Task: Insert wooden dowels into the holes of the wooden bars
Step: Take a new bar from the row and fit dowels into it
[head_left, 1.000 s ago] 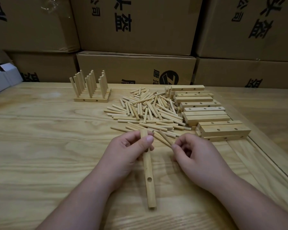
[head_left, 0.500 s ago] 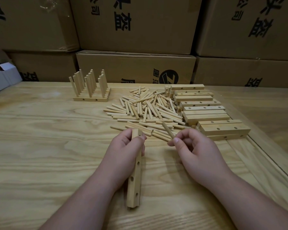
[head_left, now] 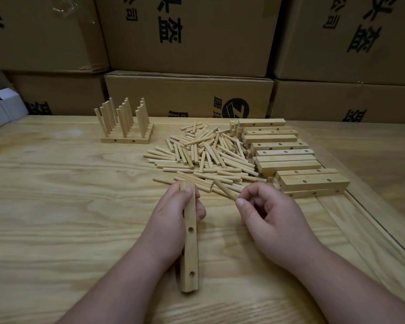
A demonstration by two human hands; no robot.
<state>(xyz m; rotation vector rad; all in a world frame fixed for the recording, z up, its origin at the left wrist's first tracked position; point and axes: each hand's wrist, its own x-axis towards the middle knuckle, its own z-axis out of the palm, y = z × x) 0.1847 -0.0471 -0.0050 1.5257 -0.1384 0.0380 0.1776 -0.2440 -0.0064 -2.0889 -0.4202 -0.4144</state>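
Observation:
My left hand [head_left: 173, 220] grips the far end of a wooden bar [head_left: 190, 251] that points toward me, with two holes showing on its upper face. My right hand [head_left: 269, 218] pinches one wooden dowel [head_left: 223, 189] between thumb and fingers, a little right of the bar's far end and apart from it. Behind both hands lies a loose pile of dowels [head_left: 206, 155]. A stack of wooden bars [head_left: 288, 160] with holes lies to the right of the pile.
Finished bars with upright dowels [head_left: 124, 122] stand at the back left of the wooden table [head_left: 56, 206]. Cardboard boxes [head_left: 189, 97] wall off the far edge. A white box [head_left: 2, 111] sits at the far left. A seam runs along the table's right side.
My left hand has turned the bar so its holes face up and drawn it slightly left. My right hand has lifted one dowel out of the pile's near edge.

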